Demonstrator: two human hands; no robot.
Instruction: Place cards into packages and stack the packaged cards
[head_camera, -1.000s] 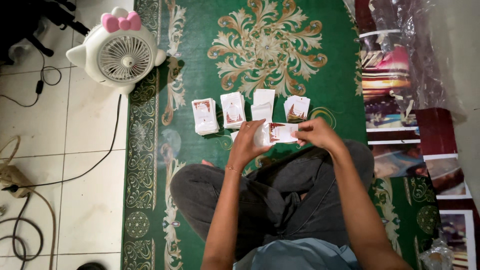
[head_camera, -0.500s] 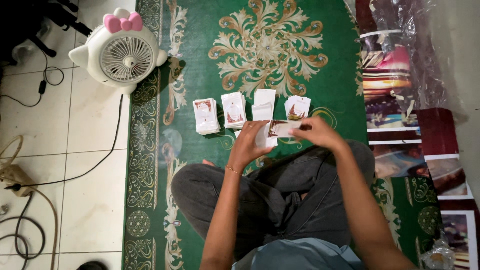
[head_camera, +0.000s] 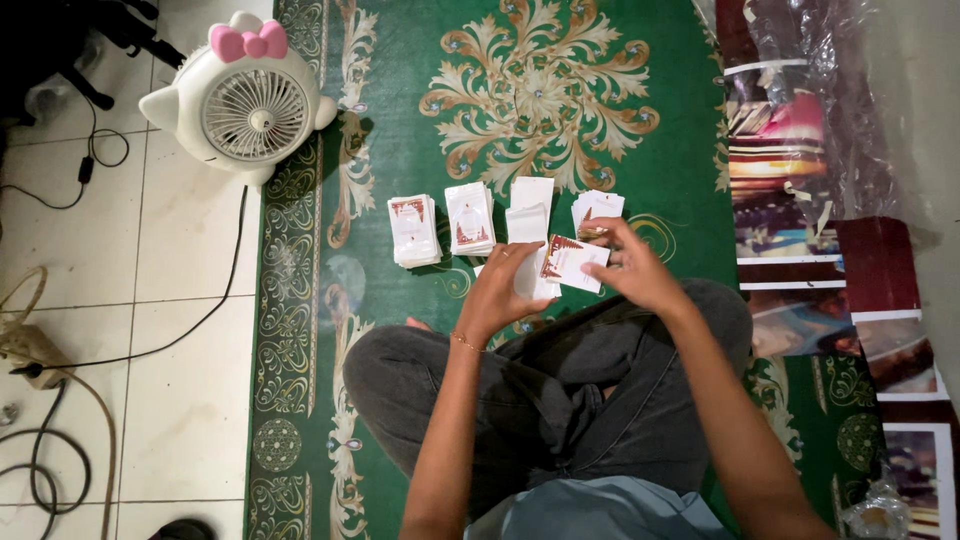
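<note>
Card moved little between frames

Left hand (head_camera: 500, 290) stays closed around a card stack (head_camera: 528, 283); right hand (head_camera: 630, 268) still pinches 1 red-and-white card (head_camera: 572, 262) above the lap. 4 piles (head_camera: 470, 217) on the green rug (head_camera: 400, 120) unchanged. Sorting appears mid-deal.

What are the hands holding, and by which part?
Both hold one small white card with dark red print. The left hand grips its left edge, the right hand its right edge, above the card stacks on the green rug.
</note>
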